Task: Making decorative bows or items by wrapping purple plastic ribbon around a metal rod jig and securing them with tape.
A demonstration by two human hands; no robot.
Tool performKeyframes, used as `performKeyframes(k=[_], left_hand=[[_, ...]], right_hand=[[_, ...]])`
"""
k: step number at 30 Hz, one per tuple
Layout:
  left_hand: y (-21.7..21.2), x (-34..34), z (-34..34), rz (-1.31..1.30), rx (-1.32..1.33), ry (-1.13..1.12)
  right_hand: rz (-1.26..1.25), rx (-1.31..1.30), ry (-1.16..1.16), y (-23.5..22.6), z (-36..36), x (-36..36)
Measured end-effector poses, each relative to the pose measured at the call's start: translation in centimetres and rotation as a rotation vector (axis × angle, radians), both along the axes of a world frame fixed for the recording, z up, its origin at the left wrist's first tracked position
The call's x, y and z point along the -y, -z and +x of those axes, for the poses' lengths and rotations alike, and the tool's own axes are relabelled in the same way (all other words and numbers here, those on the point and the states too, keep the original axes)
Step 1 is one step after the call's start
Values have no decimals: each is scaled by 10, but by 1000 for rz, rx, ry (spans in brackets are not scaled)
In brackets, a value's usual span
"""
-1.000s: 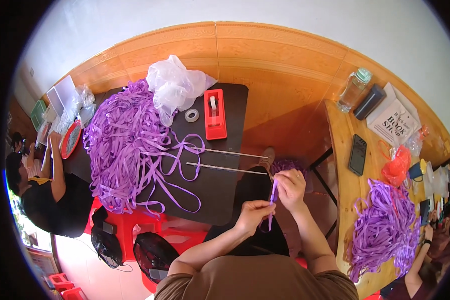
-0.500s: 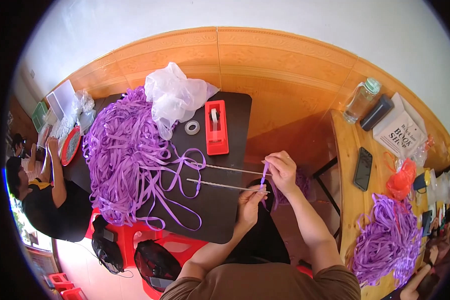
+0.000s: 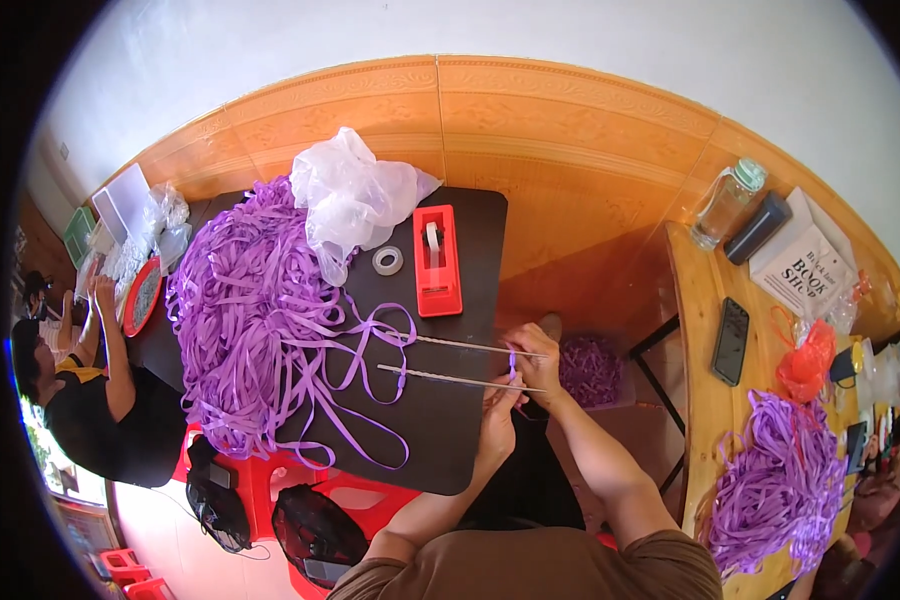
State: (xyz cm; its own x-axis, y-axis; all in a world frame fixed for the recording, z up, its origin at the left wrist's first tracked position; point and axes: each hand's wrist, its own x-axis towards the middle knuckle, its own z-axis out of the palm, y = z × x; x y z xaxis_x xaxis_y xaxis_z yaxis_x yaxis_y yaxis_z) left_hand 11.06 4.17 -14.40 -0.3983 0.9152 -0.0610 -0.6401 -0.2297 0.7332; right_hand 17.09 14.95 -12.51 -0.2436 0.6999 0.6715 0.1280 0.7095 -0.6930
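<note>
Two thin metal rods (image 3: 460, 379) lie roughly parallel, reaching from the dark table past its right edge. A purple ribbon (image 3: 513, 366) spans them near their free ends, between my hands. My left hand (image 3: 500, 412) is closed in a pinch on the ribbon by the nearer rod. Just above it, my right hand (image 3: 538, 362) has its fingers bent together on the ribbon at the farther rod; its fingertips are partly hidden. More ribbon loops round the rods on the table and trails to a big purple ribbon heap (image 3: 255, 320).
On the dark table (image 3: 440, 440) are a red tape dispenser (image 3: 437, 262), a tape roll (image 3: 387, 261) and a white plastic bag (image 3: 350, 200). A wooden table (image 3: 700, 440) at right holds a phone (image 3: 730, 341), bottle and more ribbon. A ribbon-filled bin (image 3: 590, 372) stands below. Another person (image 3: 100, 410) sits left.
My right hand has come down and left, closer to my left hand. The ribbon stretch between them is shorter. The floor bin shows more fully now.
</note>
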Motion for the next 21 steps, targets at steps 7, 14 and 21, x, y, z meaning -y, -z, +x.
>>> performKeyframes(k=[7,14,21], left_hand=[[-3,23,7,-71,-19,66],[-25,86,8,-303,-42,238],[-18,127,-12,-328,-79,410]], right_hand=[[-270,35,-35,27,14,31],[-507,45,-122,24,30,77],[-974,-139,-272,22,44,140]])
